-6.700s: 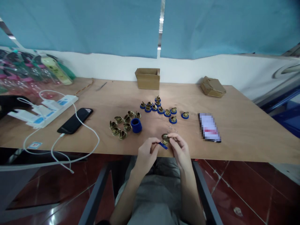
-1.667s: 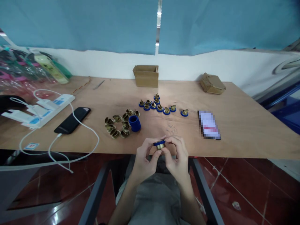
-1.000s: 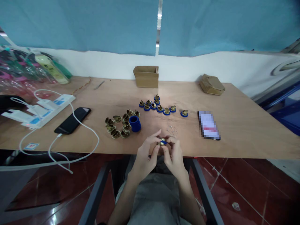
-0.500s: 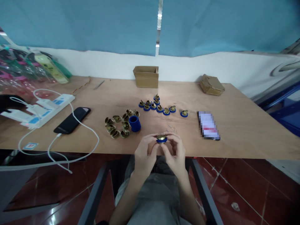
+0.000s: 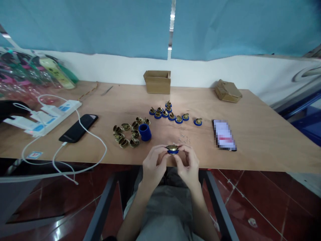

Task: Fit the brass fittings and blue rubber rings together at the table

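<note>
1. Gold-coloured metal, that was the piece in hand (image 5: 173,148) – a small round thing with a blue band showing around its lower part, held up at the near edge of the brown tabletop (image 5: 255,134), roughly mid-scene.

2. Left hand (image 5: 152,164) had it pinched by the left side, fingertips and thumb closed on the rim.

3. Right hand (image 5: 188,165) was doing the same from the right, so both hands were gripping the one piece. The exact contact spots were too small to make out.

4. Just beyond the hands lay some thin, pale loops (image 5: 185,137), pretty hard to see properly.

5. Far-left of the hands stood a stack of blue rings (image 5: 145,134), with a cluster of plain gold pieces (image 5: 126,127) right by it on its left.

6. Farther out, around the middle, sat a bunch of blue-ringed gold pieces (image 5: 179,119), one of them off to the right by itself.

7. Right side: a phone with a lit, pixelated screen (image 5: 224,135). Left side: a black phone (image 5: 78,128) lying beside a white power strip (image 5: 54,117).

8. Far side, by the wall: an open cardboard box (image 5: 158,86) near the middle, a crumpled brown package (image 5: 228,92) to the right, and see-through bottles (image 5: 30,77) on the far left.
</note>
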Available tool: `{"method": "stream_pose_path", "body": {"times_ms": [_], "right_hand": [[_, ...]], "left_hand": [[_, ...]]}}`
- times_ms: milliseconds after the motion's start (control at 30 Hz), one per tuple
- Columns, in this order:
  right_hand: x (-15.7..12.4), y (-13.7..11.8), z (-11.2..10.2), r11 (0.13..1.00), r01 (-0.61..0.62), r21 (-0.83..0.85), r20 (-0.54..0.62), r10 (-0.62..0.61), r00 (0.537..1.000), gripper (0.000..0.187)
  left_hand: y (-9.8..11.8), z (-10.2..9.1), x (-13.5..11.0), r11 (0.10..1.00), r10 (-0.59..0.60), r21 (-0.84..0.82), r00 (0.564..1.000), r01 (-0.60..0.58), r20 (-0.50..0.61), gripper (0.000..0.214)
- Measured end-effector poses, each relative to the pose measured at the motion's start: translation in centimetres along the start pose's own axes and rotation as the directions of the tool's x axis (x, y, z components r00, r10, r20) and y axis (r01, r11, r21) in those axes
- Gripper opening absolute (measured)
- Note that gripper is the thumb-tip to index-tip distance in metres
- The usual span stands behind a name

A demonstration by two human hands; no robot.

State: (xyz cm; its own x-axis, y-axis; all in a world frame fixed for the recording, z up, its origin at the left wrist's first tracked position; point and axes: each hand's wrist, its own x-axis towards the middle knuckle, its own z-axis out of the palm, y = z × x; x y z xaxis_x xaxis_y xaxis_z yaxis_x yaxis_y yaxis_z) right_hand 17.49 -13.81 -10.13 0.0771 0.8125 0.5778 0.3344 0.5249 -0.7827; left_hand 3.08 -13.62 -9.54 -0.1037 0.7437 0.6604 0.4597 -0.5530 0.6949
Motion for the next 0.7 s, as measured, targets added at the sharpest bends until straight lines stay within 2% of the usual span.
{"method": "stream_pose_path", "body": {"times_ms": [100, 233, 400, 567, 700], "right_hand": [[0.1, -0.1, -0.3, 0.999, 0.011, -0.030, 0.017, -0.011, 1.000, 0.019], [0.2, 0.0, -0.3, 0.998, 0.025, -0.062, 0.026, -0.023, 0.999, 0.017], [0.1, 0.1, -0.2, 1.000, -0.004, -0.023, 0.033, 0.004, 0.999, 0.015], [0.1, 0.3, -0.2, 1.000, -0.007, -0.011, 0.024, 0.008, 1.000, 0.015], [-0.1, 0.4, -0.2, 1.000, -0.025, 0.007, 0.020, 0.024, 1.000, 0.015]], "left_hand": [[-0.1, 0.2, -0.1, 1.000, -0.021, -0.015, 1.000, 0.021, 0.019, 0.012], [0.0, 0.6, -0.7, 0.992, -0.122, -0.024, 0.992, 0.122, -0.008, 0.009], [-0.2, 0.9, -1.1, 0.982, -0.190, -0.009, 0.981, 0.189, -0.037, 0.009], [-0.6, 0.9, -1.3, 0.979, -0.202, 0.028, 0.978, 0.204, -0.050, 0.009], [-0.4, 0.9, -1.3, 0.987, -0.159, -0.010, 0.987, 0.159, -0.027, 0.014]]}}
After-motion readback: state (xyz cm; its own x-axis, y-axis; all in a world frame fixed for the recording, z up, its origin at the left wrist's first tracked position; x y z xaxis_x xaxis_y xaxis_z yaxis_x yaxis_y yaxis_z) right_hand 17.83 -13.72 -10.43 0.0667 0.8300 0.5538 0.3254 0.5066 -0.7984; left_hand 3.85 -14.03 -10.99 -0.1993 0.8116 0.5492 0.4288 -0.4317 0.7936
